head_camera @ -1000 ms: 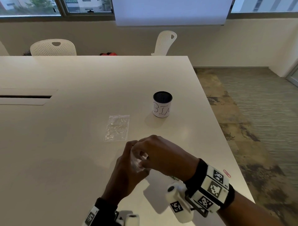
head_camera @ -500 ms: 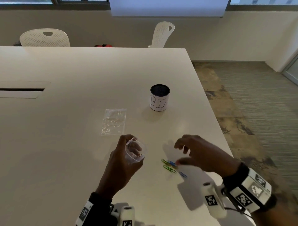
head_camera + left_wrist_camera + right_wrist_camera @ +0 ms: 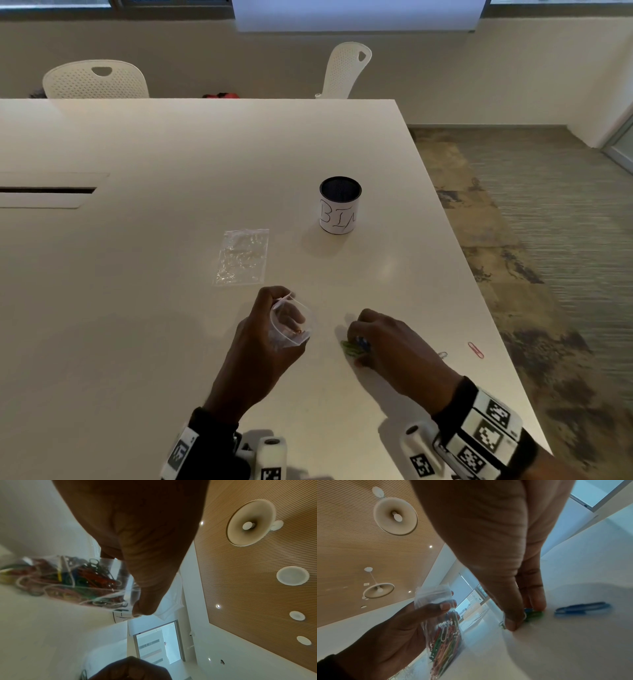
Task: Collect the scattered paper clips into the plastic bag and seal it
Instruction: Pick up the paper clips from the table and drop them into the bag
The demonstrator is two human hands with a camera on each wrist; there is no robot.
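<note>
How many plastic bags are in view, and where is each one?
2. One plastic bag, holding paper clips, is held up in the left hand. The other bag lies flat on the table, beyond that hand.

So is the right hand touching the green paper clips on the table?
Touching. The right wrist view shows the right hand fingertips pressed onto the green paper clips.

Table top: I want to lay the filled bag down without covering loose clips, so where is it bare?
The table is bare left of the left hand, and between the flat bag and the cup. It is crowded by the right hand: green clips, a red clip.
</note>
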